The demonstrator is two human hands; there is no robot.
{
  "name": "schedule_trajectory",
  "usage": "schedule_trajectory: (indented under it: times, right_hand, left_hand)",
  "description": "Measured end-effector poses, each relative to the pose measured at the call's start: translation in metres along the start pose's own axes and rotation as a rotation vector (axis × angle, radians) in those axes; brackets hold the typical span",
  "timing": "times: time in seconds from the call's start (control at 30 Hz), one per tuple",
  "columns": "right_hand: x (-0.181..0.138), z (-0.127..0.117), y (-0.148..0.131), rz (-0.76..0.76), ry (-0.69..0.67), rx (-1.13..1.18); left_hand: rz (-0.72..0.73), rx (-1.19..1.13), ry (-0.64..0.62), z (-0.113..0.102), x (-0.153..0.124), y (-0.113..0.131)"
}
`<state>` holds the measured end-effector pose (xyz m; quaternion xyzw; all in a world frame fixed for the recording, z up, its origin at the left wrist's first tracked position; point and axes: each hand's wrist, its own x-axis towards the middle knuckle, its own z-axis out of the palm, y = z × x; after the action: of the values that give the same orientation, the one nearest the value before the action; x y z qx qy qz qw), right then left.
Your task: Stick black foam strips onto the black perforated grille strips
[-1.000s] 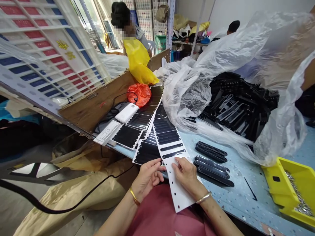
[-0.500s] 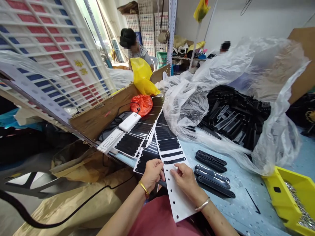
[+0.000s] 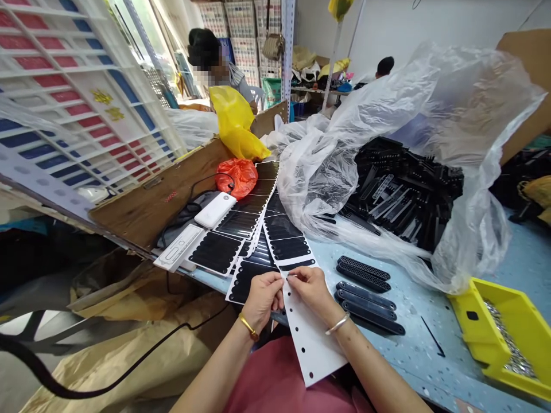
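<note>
A white sticker sheet with black strips on its upper part slants over my lap and the bench edge. Its lower half is bare backing with dark holes along the left edge. My left hand is closed, thumb and fingers pinching at the sheet's left edge. Close beside it, my right hand lies over the sheet, its fingertips pinched at the left end of the lowest black strip, which the hand mostly hides. To the right lie several black textured bars and smooth, glossy black bars.
More sticker sheets lie left, beside a white power bank and red bag. Clear plastic surrounds piled black parts. A yellow bin holds small metal pieces. A person sits beyond the wooden board.
My right hand has moved up the sheet to the lowest strip, its fingertips now close to my left hand. The view has shifted slightly.
</note>
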<state>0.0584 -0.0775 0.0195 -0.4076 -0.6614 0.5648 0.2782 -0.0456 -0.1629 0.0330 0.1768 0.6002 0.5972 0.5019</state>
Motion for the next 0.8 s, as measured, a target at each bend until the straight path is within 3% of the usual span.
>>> schedule_trajectory:
  times: [0.13,0.3,0.47,0.57,0.67,0.73,0.8]
  right_hand:
    - [0.000,-0.025,-0.010,0.125,0.048,0.274]
    - [-0.026,-0.107,-0.029,0.210,0.184,0.569]
    - [-0.069,-0.181,-0.039,0.123,0.207,0.579]
    - [-0.086,-0.200,-0.035,0.078,0.256,0.499]
    - [-0.094,-0.208,-0.028,0.036,0.356,0.378]
    - [-0.094,-0.211,-0.025,0.014,0.364,0.344]
    - [-0.092,-0.211,-0.025,-0.001,0.336,0.340]
  left_hand:
    - [-0.008,0.095,0.067,-0.007,0.001,-0.003]
    - [0.014,0.191,0.136,-0.014,0.006,-0.006]
    - [0.023,0.305,0.133,-0.020,0.006,-0.006]
    - [0.091,0.518,0.188,-0.030,0.003,0.002]
    - [0.302,0.683,0.331,-0.029,0.001,0.018]
    - [0.349,0.654,0.255,-0.014,0.001,0.028]
    - [0.279,0.523,0.030,0.014,0.005,0.035]
